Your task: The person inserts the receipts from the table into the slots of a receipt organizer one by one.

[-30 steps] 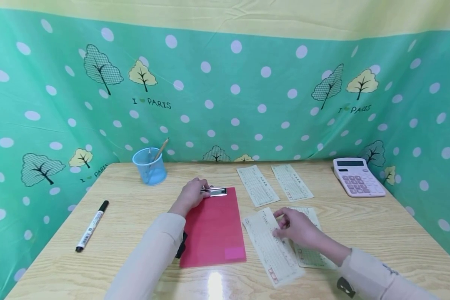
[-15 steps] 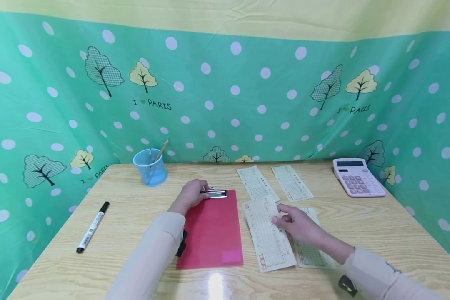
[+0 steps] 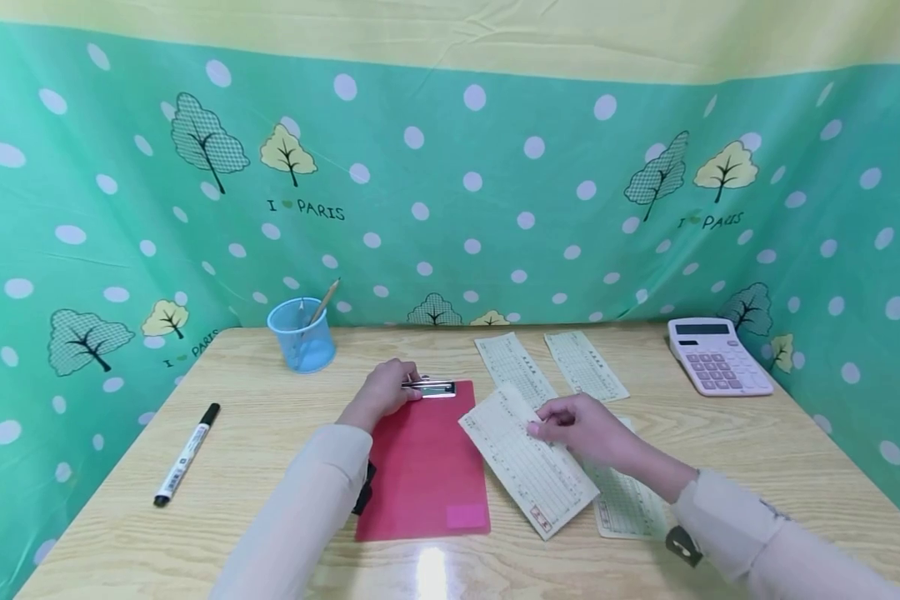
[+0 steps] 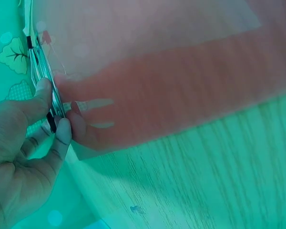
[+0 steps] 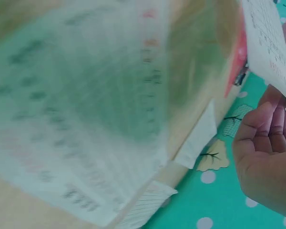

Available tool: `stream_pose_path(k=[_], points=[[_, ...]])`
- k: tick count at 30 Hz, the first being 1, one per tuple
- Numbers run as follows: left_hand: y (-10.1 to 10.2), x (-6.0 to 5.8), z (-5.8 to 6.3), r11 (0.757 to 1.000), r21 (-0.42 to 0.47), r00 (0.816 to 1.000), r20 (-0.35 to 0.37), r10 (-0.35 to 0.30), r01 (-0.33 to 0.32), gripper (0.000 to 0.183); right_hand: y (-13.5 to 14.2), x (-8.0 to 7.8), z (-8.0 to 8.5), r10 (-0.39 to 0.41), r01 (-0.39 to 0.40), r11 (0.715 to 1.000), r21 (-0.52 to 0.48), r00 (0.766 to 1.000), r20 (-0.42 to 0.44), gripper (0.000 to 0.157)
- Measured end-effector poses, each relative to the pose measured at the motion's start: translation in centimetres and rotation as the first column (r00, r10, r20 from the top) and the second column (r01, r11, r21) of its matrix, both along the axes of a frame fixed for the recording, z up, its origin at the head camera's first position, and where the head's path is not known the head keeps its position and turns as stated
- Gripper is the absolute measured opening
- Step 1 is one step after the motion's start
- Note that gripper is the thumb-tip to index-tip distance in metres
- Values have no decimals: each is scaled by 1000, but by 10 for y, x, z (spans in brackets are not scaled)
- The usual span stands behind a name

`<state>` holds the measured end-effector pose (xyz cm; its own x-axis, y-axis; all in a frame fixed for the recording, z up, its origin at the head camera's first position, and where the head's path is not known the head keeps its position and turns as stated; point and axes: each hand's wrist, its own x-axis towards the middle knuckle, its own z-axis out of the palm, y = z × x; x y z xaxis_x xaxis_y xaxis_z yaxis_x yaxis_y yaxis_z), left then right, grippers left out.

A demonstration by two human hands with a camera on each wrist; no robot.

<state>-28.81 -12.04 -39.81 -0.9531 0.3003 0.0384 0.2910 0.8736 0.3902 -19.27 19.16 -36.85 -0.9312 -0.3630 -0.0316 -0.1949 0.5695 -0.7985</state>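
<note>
Printed form (image 3: 528, 458) hangs tilted at the right side of a red clipboard (image 3: 423, 475), its upper left corner overlapping the clipboard's right edge, as the head view shows; whether the two touch cannot be told. Half a second ago the sheet stood straighter and just clear of that edge. Its swing appears to bring the paperwork nearer the board, with the form judged to be off the worktop (image 3: 270, 433) and not under the clip (image 3: 440, 389). At the clipboard's top, a left hand (image 3: 384, 390) grips that clip, unmoved by the shift; to the clipboard's right, a right hand (image 3: 588, 429) pinches the form by its right side, above a lower slip (image 3: 630, 507). In the left wrist view, thumb and fingers press together on the metal clip at the clipboard's end, though whether it stands raised cannot be told. From the right wrist, thumb and fingertips close on the sheet's edge just beside the clipboard, the other fingers loosely curled, while a large slip (image 5: 86, 119), blurred, fills the near side, farther from the clipboard than the held form.
</note>
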Motion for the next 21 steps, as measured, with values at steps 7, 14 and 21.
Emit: stream_pose_path(k=[7,14,21], points=[[2,-2,-3,1000,-4,1000,12,16,-16,13,-21,-13,7,94,-94,996,-2,995,-30,14],[4,-2,-3,999,-8,999,30,42,-41,14,-45,-26,7,177,-177,984,13,983,-38,13],[5,1,-1,997,10,996,59,70,-70,10,-70,-39,3,276,-272,960,69,959,-67,12]])
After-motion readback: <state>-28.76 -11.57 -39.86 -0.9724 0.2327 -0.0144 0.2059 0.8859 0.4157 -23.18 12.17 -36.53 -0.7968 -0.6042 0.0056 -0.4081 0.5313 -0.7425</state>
